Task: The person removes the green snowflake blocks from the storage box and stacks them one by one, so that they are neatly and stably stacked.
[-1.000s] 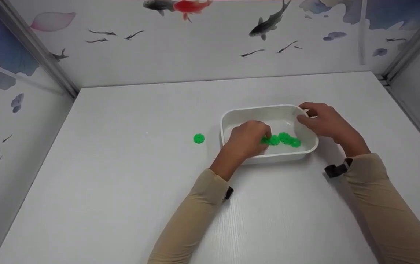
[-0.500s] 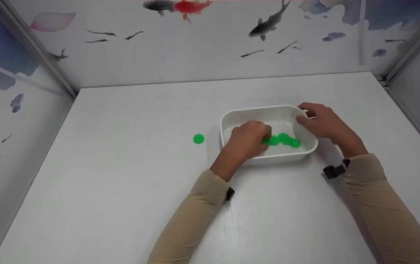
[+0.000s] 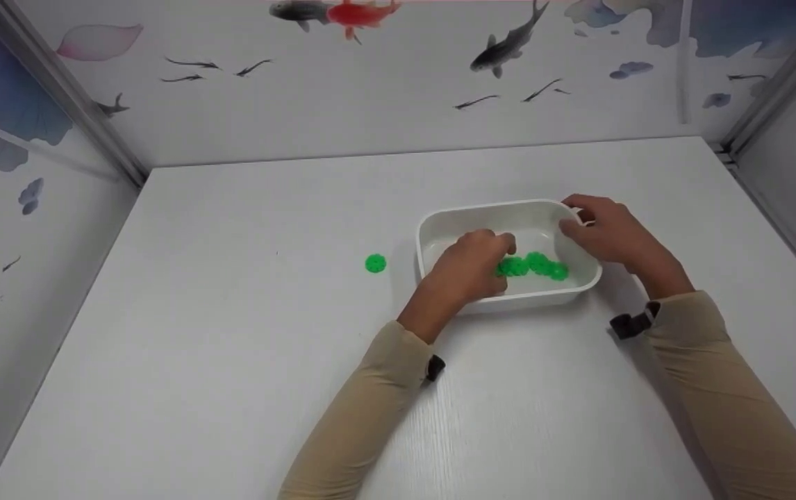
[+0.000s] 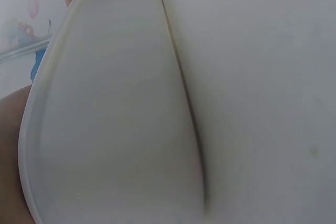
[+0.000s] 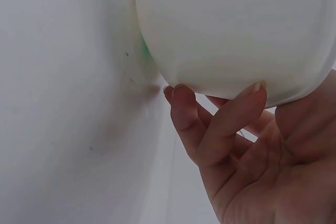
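A: From the head, what do we see?
B: We see a white tray (image 3: 502,221) on the bench (image 3: 231,312). Green scalloped discs (image 3: 540,263) lie in a row inside the tray; one loose disc (image 3: 375,263) lies just left of the tray.
A: And the hands?
B: The left hand (image 3: 464,264) is in the tray, index finger and thumb parted about the row's end; we can't tell whether they touch it. The right hand (image 3: 613,229) has its fingers clamped on the tray's right end.
A: From the left wrist?
B: We get mostly the tray's outer wall; it hides the left fingers.
A: And the right wrist?
B: We see curled fingers (image 5: 220,129) against the tray's corner, and a green patch (image 5: 145,45) along its edge.
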Available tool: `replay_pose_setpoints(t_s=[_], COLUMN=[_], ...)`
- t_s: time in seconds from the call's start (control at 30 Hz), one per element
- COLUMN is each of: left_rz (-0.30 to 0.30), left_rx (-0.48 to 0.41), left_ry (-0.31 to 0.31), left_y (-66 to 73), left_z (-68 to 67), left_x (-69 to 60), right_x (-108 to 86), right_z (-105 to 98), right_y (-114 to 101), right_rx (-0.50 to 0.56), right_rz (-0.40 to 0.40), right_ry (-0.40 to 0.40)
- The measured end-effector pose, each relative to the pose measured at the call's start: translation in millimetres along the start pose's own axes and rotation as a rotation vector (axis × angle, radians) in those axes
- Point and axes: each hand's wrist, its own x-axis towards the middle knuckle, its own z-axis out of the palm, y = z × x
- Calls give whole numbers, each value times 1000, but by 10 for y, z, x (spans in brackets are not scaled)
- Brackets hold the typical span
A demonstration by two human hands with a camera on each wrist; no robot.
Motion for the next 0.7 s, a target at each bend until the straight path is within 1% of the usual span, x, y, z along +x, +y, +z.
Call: replay_pose_setpoints(t_s=[0.23, 0.43, 0.7], left_rz=[-8, 0, 13], left_rx=[-37, -34, -27], left_ry=[16, 14, 27], left_y=[-18, -17, -27], left_z=[-24, -31, -43], left_x=[-22, -29, -28], right_x=[13, 9, 9], right_z=[4, 11, 25], right_y=[21, 9, -12], right_rx=[-9, -23, -36], right_rz=[-25, -23, -16], right_ry=[13, 24, 35])
